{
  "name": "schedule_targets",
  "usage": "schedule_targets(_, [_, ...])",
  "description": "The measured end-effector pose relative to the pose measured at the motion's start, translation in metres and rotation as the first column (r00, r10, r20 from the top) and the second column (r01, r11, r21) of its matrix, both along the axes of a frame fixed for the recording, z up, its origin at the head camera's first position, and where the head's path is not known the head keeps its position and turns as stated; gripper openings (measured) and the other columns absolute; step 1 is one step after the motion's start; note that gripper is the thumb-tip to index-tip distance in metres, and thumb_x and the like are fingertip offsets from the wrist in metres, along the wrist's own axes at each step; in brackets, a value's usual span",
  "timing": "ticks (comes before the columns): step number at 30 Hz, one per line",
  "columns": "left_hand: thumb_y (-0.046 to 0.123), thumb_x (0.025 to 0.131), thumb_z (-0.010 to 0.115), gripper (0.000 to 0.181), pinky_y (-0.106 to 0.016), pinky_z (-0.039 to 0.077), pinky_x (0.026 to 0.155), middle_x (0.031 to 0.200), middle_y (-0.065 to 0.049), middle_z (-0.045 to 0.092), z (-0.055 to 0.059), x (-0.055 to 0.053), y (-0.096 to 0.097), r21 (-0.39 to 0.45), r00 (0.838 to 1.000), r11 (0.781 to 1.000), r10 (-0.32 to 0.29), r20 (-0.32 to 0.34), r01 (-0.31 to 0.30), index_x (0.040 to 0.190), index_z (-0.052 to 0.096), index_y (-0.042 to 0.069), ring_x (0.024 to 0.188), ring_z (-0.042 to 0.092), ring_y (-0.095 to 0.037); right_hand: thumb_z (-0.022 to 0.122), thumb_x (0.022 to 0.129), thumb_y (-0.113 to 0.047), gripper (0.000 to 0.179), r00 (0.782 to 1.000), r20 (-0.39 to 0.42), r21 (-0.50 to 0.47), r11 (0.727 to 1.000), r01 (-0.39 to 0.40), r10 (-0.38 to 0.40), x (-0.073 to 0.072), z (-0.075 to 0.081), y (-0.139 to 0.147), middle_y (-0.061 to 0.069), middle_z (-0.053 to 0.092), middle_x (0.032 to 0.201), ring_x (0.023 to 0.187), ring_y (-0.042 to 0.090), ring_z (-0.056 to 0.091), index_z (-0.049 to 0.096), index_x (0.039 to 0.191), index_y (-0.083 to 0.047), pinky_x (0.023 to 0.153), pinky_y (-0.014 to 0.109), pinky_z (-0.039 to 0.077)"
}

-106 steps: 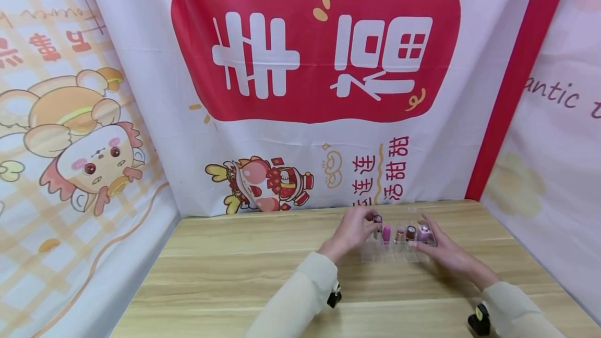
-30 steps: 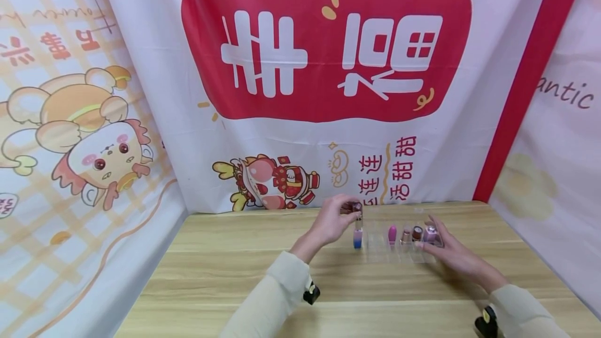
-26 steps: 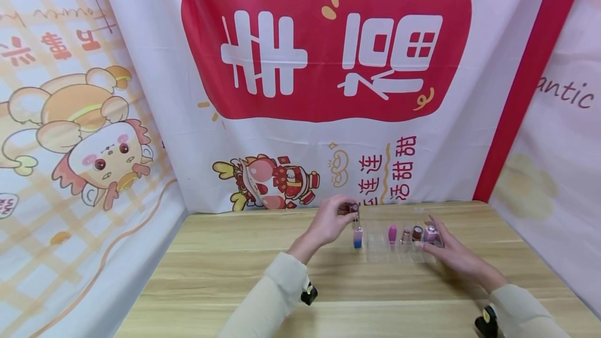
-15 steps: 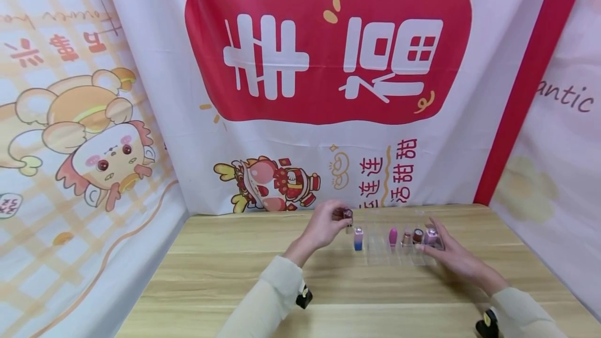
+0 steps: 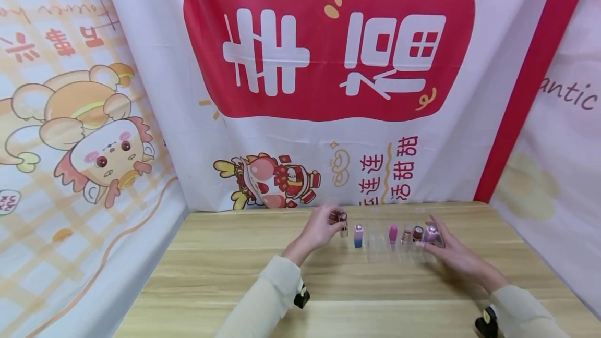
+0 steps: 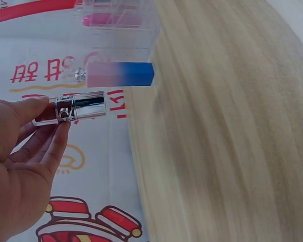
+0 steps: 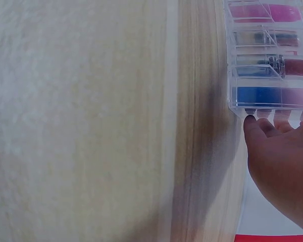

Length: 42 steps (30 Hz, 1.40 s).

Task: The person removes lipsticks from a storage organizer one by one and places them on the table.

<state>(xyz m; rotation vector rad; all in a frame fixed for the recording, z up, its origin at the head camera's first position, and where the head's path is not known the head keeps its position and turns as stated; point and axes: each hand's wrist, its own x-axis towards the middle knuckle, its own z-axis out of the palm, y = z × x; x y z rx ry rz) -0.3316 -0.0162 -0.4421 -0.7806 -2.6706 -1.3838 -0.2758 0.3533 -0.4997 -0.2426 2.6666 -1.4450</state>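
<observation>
Dark red and silver, the small lipstick (image 6: 90, 105) is in your left hand (image 5: 318, 227), low in the frame and a little right of the middle. Your thumb and fingers pinch it by the dark red end, and its silver end points down; I cannot tell if it touches the wooden table (image 5: 225, 275). Just to the right of it, a pink and blue lipstick (image 5: 358, 237) stands upright on the table, beside the clear box (image 5: 379, 255). Your right hand (image 5: 448, 250) grips the right end of this box, the thumb at the near side and fingers at the far side. In the box, from left to right, you have a bright pink lipstick (image 5: 393, 233), a brownish lipstick (image 5: 406, 234), a dark-topped lipstick (image 5: 417, 233) and a lilac-topped lipstick (image 5: 430, 232)
</observation>
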Motion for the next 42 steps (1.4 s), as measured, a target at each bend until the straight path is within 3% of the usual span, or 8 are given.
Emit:
schedule_targets(14, [-0.001, 0.088, 0.077, 0.018, -0.019, 0.058, 0.079, 0.096, -0.004, 0.071, -0.02, -0.004, 0.004, -0.032, 0.999, 0.999, -0.029, -0.015, 0.028, 0.103, 0.069, 0.003, 0.087, 0.069, -0.012, 0.062, 0.102, -0.036, 0.098, 1.0, -0.013, -0.032, 0.999, -0.006, 0.005, 0.0, -0.004, 0.0, 0.032, 0.001, 0.166, 0.146, 0.062, 0.001, -0.013, 0.163, -0.023, 0.107, 0.084, 0.005])
schedule_targets(33, [-0.004, 0.086, 0.078, 0.018, -0.022, 0.058, 0.079, 0.098, -0.014, 0.072, -0.031, -0.007, 0.009, -0.063, 0.999, 0.998, -0.023, -0.034, 0.021, 0.101, 0.068, -0.003, 0.086, 0.069, -0.017, 0.062, 0.102, -0.04, 0.099, 1.0, 0.016, -0.025, 1.0, 0.003, -0.003, 0.0, -0.002, 0.001, 0.03, -0.001, 0.166, 0.147, 0.061, -0.001, -0.014, 0.163, -0.025, 0.107, 0.084, 0.004])
schedule_targets(42, [-0.005, 0.086, 0.078, 0.018, -0.022, 0.058, 0.079, 0.099, -0.016, 0.072, -0.033, -0.008, 0.011, -0.049, 1.0, 0.998, -0.027, -0.003, 0.027, 0.101, 0.068, -0.004, 0.086, 0.069, -0.016, 0.062, 0.102, -0.04, 0.099, 1.0, 0.012, -0.023, 1.0, 0.008, -0.008, 0.0, -0.002, 0.0, 0.03, -0.001, 0.167, 0.147, 0.061, -0.002, -0.014, 0.163, -0.024, 0.107, 0.084, 0.003])
